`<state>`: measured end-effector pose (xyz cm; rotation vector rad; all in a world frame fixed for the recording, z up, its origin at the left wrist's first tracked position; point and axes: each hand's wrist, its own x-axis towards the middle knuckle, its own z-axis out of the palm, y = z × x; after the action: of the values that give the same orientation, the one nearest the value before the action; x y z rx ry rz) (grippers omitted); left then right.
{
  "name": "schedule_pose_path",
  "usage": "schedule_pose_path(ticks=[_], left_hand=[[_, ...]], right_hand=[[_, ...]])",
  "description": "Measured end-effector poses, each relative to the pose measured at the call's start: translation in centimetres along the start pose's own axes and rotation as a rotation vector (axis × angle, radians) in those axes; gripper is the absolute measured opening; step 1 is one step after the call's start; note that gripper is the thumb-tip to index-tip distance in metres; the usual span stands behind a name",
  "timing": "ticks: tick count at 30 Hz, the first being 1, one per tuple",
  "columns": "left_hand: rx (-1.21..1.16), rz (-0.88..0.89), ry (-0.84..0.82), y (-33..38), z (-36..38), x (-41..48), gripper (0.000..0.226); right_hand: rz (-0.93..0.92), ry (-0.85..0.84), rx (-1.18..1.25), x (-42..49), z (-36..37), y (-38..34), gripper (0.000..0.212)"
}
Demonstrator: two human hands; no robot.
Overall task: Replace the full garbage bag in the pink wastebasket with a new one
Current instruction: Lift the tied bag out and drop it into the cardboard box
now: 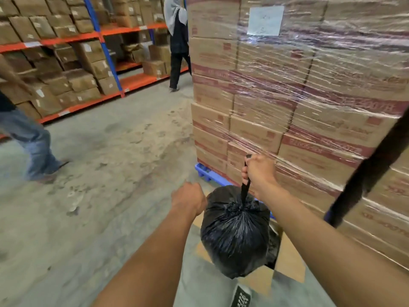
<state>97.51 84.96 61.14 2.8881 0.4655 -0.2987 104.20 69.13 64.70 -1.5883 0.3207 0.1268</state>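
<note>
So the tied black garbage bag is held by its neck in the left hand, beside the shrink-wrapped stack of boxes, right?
No, the head view shows the right hand holding it: the tied black garbage bag is held by its neck in the right hand, beside the shrink-wrapped stack of boxes. The left hand is curled nearby.

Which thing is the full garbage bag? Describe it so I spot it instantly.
Find the tall shrink-wrapped stack of cartons on the blue pallet. In front of its near corner, the garbage bag hangs from the right hand, which grips its twisted neck. Glossy black, bulging and gathered at the top, it stands out from the brown boxes.
</note>
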Motion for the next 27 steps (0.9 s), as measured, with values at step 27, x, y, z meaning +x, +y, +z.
schedule_pose_path(ticks=[27], left_hand=[[0.021,0.071,-0.397,0.4,39.9,36.1,0.037]], right_hand=[[0.494,0.067,-0.391,36.3,9.1,43.3,0.033]])
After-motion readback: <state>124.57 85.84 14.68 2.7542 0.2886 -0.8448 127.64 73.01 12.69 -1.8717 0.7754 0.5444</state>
